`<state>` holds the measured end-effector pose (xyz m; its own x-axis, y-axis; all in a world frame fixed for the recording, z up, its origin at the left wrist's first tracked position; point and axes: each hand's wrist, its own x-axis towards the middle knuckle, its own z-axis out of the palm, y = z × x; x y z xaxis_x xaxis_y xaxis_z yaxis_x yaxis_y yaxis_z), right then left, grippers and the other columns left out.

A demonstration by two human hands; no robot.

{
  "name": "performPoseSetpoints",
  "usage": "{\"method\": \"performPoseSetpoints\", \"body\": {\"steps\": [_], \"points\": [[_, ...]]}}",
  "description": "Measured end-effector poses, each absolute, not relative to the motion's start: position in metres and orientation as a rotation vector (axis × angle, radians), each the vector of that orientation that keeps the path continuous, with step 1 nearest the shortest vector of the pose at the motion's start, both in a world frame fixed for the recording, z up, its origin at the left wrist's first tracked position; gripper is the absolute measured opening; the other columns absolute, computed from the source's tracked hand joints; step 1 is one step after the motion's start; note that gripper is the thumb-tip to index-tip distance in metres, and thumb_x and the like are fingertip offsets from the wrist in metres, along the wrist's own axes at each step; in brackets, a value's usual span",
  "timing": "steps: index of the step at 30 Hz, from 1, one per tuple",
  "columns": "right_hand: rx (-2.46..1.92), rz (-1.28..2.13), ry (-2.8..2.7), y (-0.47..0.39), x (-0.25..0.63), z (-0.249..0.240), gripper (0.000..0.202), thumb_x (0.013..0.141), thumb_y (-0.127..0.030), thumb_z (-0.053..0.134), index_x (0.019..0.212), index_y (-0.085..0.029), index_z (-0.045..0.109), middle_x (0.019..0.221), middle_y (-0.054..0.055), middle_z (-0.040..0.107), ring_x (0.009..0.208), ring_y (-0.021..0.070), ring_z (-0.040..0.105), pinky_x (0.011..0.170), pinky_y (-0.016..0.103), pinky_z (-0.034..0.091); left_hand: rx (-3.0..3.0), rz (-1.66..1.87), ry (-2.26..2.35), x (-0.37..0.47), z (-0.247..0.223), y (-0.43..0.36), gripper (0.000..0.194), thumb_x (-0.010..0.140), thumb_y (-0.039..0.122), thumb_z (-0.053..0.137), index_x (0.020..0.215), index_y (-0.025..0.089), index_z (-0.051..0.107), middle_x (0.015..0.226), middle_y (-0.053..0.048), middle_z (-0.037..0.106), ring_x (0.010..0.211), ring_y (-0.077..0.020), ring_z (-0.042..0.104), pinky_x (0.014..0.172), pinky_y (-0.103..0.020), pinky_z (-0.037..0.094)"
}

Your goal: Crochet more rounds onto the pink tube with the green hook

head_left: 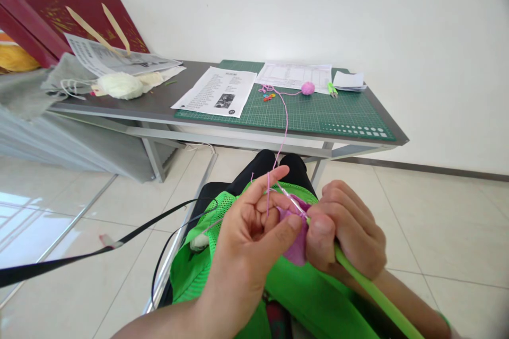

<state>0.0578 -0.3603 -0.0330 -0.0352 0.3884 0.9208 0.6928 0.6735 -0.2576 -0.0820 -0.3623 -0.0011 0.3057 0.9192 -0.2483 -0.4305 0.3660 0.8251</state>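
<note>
Between my two hands, above my lap, is a pink crocheted piece [295,246]. My left hand [254,228] pinches it between thumb and fingers, its index finger raised with pink yarn [284,122] running over it. In my right hand [345,228] is a crochet hook [360,275] with a green handle, whose silvery shaft lies at the edge of the pink piece. The yarn leads up from my left index finger to the table. A small pink yarn ball [307,88] lies there. Part of the crocheted piece is hidden behind my fingers.
On the dark table [191,79] lies a green cutting mat [310,114] with printed sheets [217,90], colourful stitch markers [269,97] and green-handled snips [332,90]. A white yarn skein [120,86] and a red paper bag [87,24] stand at left. A black strap [79,260] crosses the lower left.
</note>
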Motion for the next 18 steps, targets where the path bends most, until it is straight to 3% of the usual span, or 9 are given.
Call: {"method": "performPoseSetpoints", "body": {"steps": [3, 11, 15, 18], "points": [[-0.898, -0.271, -1.7, -0.366, 0.061, -0.025, 0.029, 0.095, -0.005, 0.048, 0.072, -0.022, 0.048, 0.059, -0.003, 0.048, 0.055, 0.0136, 0.038, 0.055, 0.034, 0.033, 0.589, 0.848, 0.706, -0.091, 0.004, -0.358, 0.049, 0.08, 0.019, 0.092, 0.127, 0.024, 0.079, 0.077, 0.002, 0.071, 0.067, -0.0059, 0.058, 0.07, -0.015, 0.048], [-1.024, -0.219, -1.888, -0.373, 0.07, 0.004, 0.028, 0.092, -0.028, 0.068, 0.066, -0.024, 0.057, 0.059, 0.0, 0.05, 0.06, 0.0183, 0.049, 0.053, 0.035, 0.039, 0.517, 0.718, 0.519, -0.097, 0.008, -0.353, 0.045, 0.081, 0.006, 0.088, 0.124, 0.019, 0.081, 0.085, -0.001, 0.078, 0.075, -0.0076, 0.069, 0.073, -0.014, 0.053], [-1.032, -0.108, -1.892, -0.381, 0.08, 0.017, 0.03, 0.091, -0.026, 0.069, 0.064, -0.025, 0.056, 0.058, 0.0, 0.05, 0.06, 0.0192, 0.051, 0.052, 0.035, 0.042, 0.531, 0.721, 0.534, -0.096, 0.01, -0.351, 0.047, 0.081, 0.006, 0.089, 0.126, 0.019, 0.08, 0.084, -0.002, 0.078, 0.073, -0.0074, 0.068, 0.071, -0.013, 0.052], [-1.029, 0.016, -1.904, -0.389, 0.089, 0.022, 0.03, 0.091, -0.015, 0.064, 0.066, -0.024, 0.049, 0.056, -0.002, 0.047, 0.054, 0.0157, 0.047, 0.05, 0.033, 0.042, 0.553, 0.714, 0.534, -0.096, 0.011, -0.349, 0.047, 0.081, 0.007, 0.088, 0.126, 0.019, 0.08, 0.083, -0.001, 0.076, 0.072, -0.0072, 0.066, 0.07, -0.013, 0.051]]}}
